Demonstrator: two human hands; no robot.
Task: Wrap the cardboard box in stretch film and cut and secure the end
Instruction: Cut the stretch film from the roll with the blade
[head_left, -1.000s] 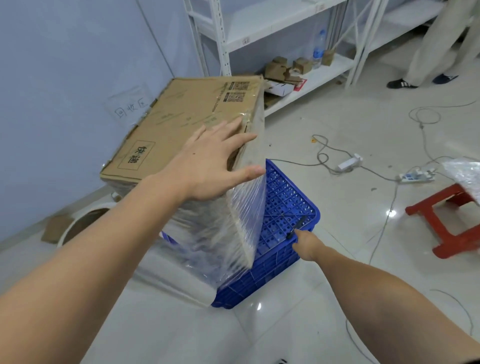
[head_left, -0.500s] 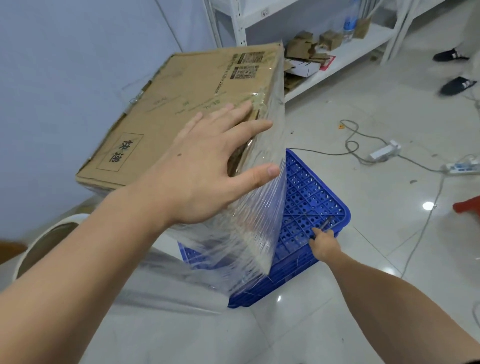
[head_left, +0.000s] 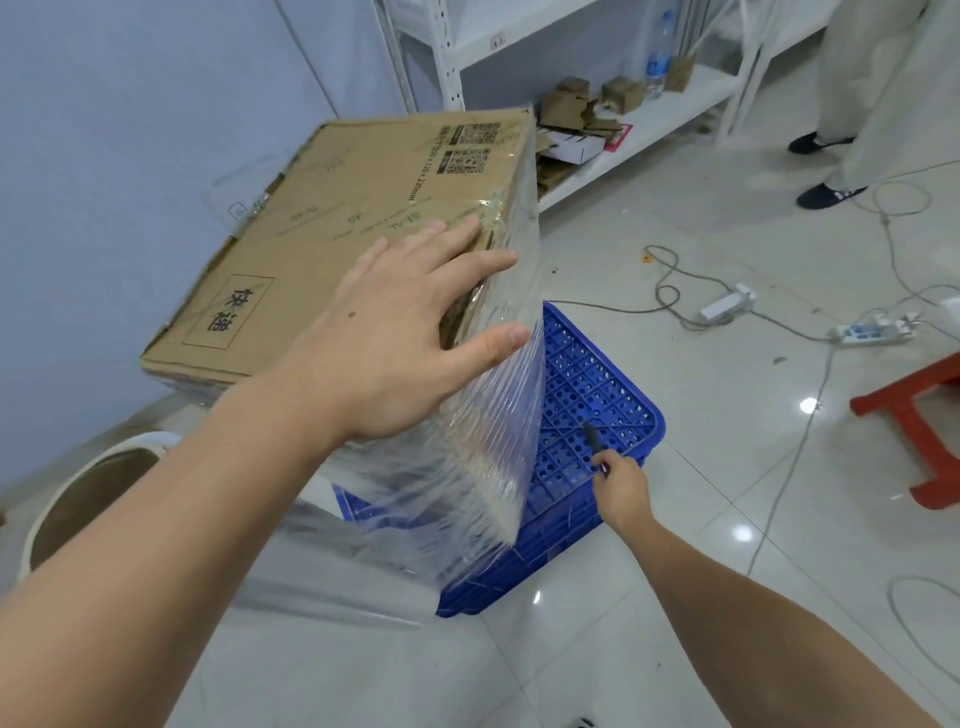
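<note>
Item: cardboard box (head_left: 363, 228), film-wrapped, tilted on blue crate (head_left: 597, 395). Left hand (head_left: 400, 338) flat, steadying. Right hand (head_left: 621, 486) grip clenched on dark cutter (head_left: 592, 439). Advice: keep film (head_left: 483, 441) taut, slice away from fingers.

Left arm bare, reaching forward and up from lower left, forearm filling the near corner. Left hand (head_left: 395, 343) flat, palm down, fingers straight and spread; thumb stretched out to the right, apart from the fingers. Fingertips at the far edge of what the hand presses on.

Right arm bare, extended from lower right, forearm narrowing toward the wrist, reaching forward and down. Right hand (head_left: 621, 488) seen from the back, fingers curled, pinching a slim dark tool (head_left: 595, 446) that sticks up past the knuckles. Hands well apart, left higher and nearer the camera than right.
</note>
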